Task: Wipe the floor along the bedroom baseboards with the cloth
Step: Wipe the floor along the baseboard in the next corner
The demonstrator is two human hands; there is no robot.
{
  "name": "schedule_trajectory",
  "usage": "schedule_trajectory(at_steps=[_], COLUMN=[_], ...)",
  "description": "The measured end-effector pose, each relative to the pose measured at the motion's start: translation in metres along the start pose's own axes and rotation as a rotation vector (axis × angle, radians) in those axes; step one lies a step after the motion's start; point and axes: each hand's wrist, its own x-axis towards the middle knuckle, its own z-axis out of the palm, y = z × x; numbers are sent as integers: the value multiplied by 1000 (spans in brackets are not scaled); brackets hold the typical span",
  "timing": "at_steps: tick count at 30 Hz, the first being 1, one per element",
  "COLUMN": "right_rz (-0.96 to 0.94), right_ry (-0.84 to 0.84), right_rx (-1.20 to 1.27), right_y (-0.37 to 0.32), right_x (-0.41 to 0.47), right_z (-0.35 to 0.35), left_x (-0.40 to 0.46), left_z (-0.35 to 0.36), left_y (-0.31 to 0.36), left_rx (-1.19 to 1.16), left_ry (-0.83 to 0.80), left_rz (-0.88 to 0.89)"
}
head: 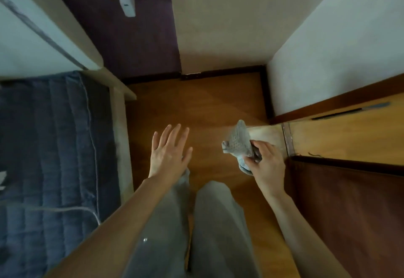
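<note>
Two hands out over my knees: my left hand [169, 153] is spread flat and holds nothing, while my right hand [265, 161] pinches the cloth [239, 141], bunched and raised off the floor [196, 107]. Gripped that loosely, a corner could slip free as I lower it. Beside me, the bed [54, 135] trails a thin cord I might snag. Farther on, the baseboard [229, 72] meets a tight corner, where a wadded cloth would likely skip dust.
</note>
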Motion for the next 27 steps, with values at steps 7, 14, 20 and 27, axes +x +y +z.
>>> schedule_trajectory(at_steps=[7,14,20,27], right_rz=[163,301,432,534], right_ry=[75,129,78,79], right_rx=[-5,28,71,68], right_y=[30,65,97,123], right_x=[43,89,115,135], right_z=[15,33,60,118], left_x=[84,163,224,302], left_z=[8,16,45,104], left_y=[20,59,74,65], left_rx=[95,162,183,199], left_ry=[-180,-272,-323,-365], left_rz=[140,223,291,346])
